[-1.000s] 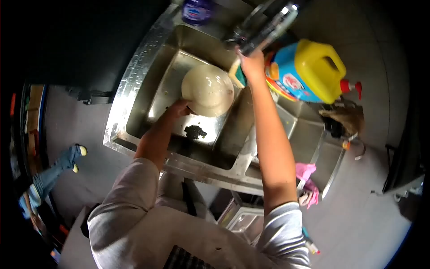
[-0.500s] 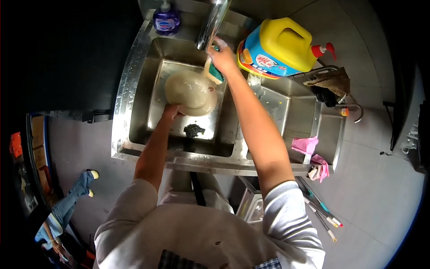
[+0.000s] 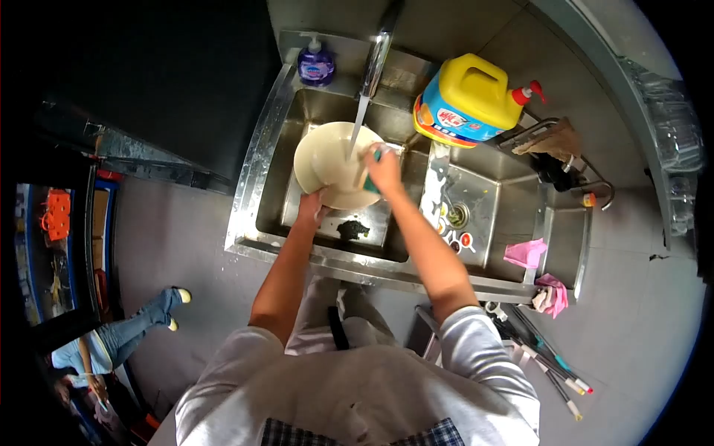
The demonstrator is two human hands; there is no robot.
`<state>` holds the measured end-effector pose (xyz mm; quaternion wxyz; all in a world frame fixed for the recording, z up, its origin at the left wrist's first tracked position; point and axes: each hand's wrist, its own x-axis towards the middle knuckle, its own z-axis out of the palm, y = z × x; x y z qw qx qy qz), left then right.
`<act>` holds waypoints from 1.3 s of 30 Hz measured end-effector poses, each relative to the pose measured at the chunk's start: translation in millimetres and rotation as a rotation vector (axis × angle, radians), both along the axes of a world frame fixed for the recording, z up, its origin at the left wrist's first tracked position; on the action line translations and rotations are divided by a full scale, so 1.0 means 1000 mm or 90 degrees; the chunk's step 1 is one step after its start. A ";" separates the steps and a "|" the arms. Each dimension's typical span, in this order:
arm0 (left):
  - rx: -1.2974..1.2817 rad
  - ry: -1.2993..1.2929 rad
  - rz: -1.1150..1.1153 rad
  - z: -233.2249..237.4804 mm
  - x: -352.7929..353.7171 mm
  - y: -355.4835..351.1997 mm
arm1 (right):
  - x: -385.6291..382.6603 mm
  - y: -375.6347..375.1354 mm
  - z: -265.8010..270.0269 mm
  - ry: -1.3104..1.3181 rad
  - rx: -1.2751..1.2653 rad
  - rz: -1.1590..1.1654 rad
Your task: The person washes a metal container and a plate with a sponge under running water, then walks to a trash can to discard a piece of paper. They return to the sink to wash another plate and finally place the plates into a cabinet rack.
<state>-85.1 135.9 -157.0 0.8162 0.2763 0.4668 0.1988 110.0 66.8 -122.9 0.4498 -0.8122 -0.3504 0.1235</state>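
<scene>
A round cream plate [image 3: 311, 160] is tilted over the left basin [image 3: 271, 197] of the steel sink. My left hand [image 3: 313, 207] grips its lower rim, the fingers partly hidden behind it. In my right hand [image 3: 384, 171] is a green and yellowish sponge [image 3: 370, 185], at the plate's right side. Water runs from the faucet [image 3: 377, 65] onto the plate between the two hands. Below the plate, a dark clump of scraps [image 3: 352, 230] lies on the basin floor.
Purple soap [image 3: 316, 67] stands at the back left, a large yellow detergent jug [image 3: 472, 100] at the back right. The right basin holds small spoon-like items [image 3: 466, 239] near its drain. Pink cloths [image 3: 526, 253] hang at the right. Another person [image 3: 134, 327] is at the far left.
Water now runs from the faucet. My right hand has moved down from the faucet to the plate with the sponge. The plate's face shows more fully, and the view has shifted.
</scene>
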 end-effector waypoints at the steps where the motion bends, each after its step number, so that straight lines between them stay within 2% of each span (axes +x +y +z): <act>1: -0.001 -0.003 0.012 0.005 0.002 -0.001 | -0.012 0.000 -0.011 -0.075 0.050 0.008; 2: -0.002 -0.005 0.022 0.010 0.003 -0.002 | -0.029 -0.001 -0.002 -0.012 -0.103 0.010; 4: 0.019 -0.046 0.042 0.013 0.008 0.000 | -0.051 -0.003 -0.016 -0.388 -0.242 0.102; 6: 0.063 -0.035 0.017 0.007 0.006 0.005 | -0.057 -0.019 -0.013 -0.337 -0.316 0.188; 7: 0.039 -0.030 0.035 0.024 0.008 0.002 | -0.047 -0.019 -0.002 -0.317 -0.348 0.230; 8: 0.079 -0.023 -0.003 0.024 0.007 -0.002 | -0.034 -0.020 0.008 -0.223 -0.391 0.203; 10: 0.166 -0.004 -0.077 0.008 0.002 -0.001 | -0.019 0.004 -0.011 -0.357 -0.389 0.027; 12: 0.138 -0.094 -0.101 -0.024 0.005 0.002 | -0.031 0.035 -0.001 -0.169 -0.425 0.170; 13: 0.135 -0.071 -0.115 -0.011 0.006 0.005 | -0.039 0.052 0.016 -0.067 -0.446 0.229; 14: 0.105 -0.073 -0.105 -0.008 0.001 0.008 | -0.062 0.048 0.029 -0.045 -0.348 0.262; 15: 0.071 -0.072 -0.101 -0.005 -0.008 0.009 | -0.075 0.032 -0.009 -0.247 -0.212 0.276; 18: 0.055 -0.070 -0.127 -0.008 -0.015 0.006 | -0.056 -0.022 -0.037 -0.320 -0.158 0.239; 19: 0.058 -0.064 -0.140 -0.011 -0.019 -0.004 | -0.034 -0.021 -0.031 -0.193 -0.345 0.133; 20: 0.067 -0.059 -0.152 -0.013 -0.021 -0.009 | -0.035 -0.010 -0.039 -0.200 -0.278 0.103; 21: 0.115 -0.072 -0.142 -0.006 -0.019 -0.013 | -0.046 -0.005 -0.037 -0.190 -0.232 0.136; 22: 0.101 -0.086 -0.127 -0.006 -0.018 -0.014 | -0.061 -0.004 -0.026 -0.177 -0.186 0.170; 23: 0.086 -0.098 -0.113 -0.007 -0.018 -0.014 | -0.077 -0.010 0.008 -0.135 -0.214 0.253; 24: 0.070 -0.113 -0.099 -0.003 -0.019 -0.017 | -0.087 -0.024 0.008 -0.227 -0.199 0.308; 27: 0.033 -0.109 -0.108 0.018 -0.031 -0.035 | -0.067 -0.076 0.005 -0.210 -0.255 0.220; 29: 0.027 -0.111 -0.082 0.030 -0.024 -0.046 | -0.034 -0.081 0.009 -0.224 -0.268 0.135; 32: 0.110 -0.090 -0.159 0.050 -0.012 -0.058 | -0.038 -0.049 0.014 -0.200 -0.146 0.130; 33: 0.110 -0.097 -0.162 0.050 -0.008 -0.060 | -0.051 -0.048 0.028 -0.182 -0.118 0.196; 34: 0.112 -0.102 -0.170 0.050 -0.005 -0.060 | -0.062 -0.056 0.044 -0.314 -0.150 0.302; 36: 0.078 -0.103 -0.144 0.054 -0.005 -0.072 | -0.065 -0.088 0.056 -0.215 -0.125 0.297; 38: 0.010 -0.103 -0.077 0.063 0.002 -0.094 | -0.038 -0.129 0.044 -0.302 -0.242 0.227; 39: 0.020 -0.124 -0.104 0.059 0.004 -0.101 | -0.025 -0.143 0.052 -0.238 -0.277 0.160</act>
